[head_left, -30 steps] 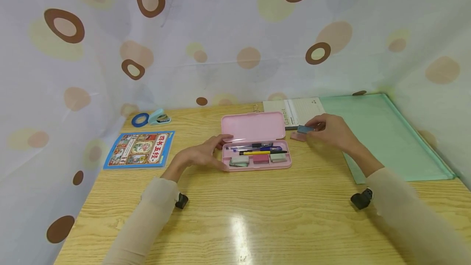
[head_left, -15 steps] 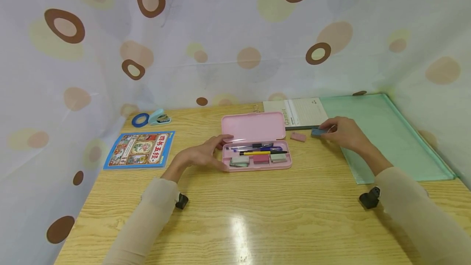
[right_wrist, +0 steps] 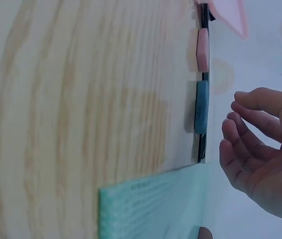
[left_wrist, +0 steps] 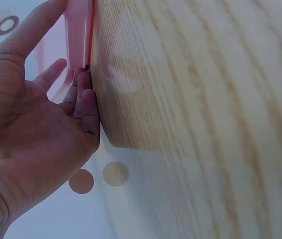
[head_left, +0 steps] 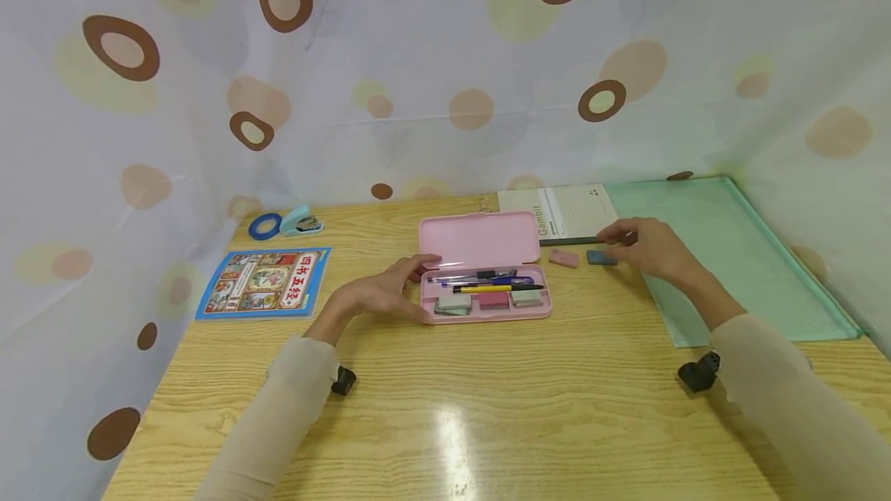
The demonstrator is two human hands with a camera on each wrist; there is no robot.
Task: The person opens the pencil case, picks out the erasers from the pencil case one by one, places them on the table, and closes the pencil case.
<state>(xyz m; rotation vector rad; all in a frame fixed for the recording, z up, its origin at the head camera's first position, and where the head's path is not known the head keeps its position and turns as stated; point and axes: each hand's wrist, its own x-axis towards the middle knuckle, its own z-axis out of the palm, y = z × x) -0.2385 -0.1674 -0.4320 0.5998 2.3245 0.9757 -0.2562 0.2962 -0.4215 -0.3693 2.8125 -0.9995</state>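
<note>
In the head view, a pink pencil case [head_left: 480,242] lies with its lid raised. My left hand [head_left: 379,294] holds its left end, thumb at the front corner and fingers behind; the left wrist view has the fingertips right at the case's end. Inside the case are several pens [head_left: 497,290], a dark pink eraser [head_left: 493,301] and pale erasers [head_left: 526,298]. A blue eraser [head_left: 600,257] lies on the table, right of a pink eraser [head_left: 564,258]. My right hand [head_left: 650,248] hovers beside the blue eraser [right_wrist: 201,107], fingers loosely bent, holding nothing.
Behind the erasers lies a notebook [head_left: 578,211], with a pale green mat [head_left: 738,261] at right. To the left are a blue-edged booklet [head_left: 264,283], a blue tape roll [head_left: 265,226] and a light blue stapler [head_left: 302,221]. A patterned curtain [head_left: 431,153] borders the table.
My right hand has carried the blue eraser rightward from over the pink eraser, set it on the table and let go. The left hand has stayed at the pencil case.
</note>
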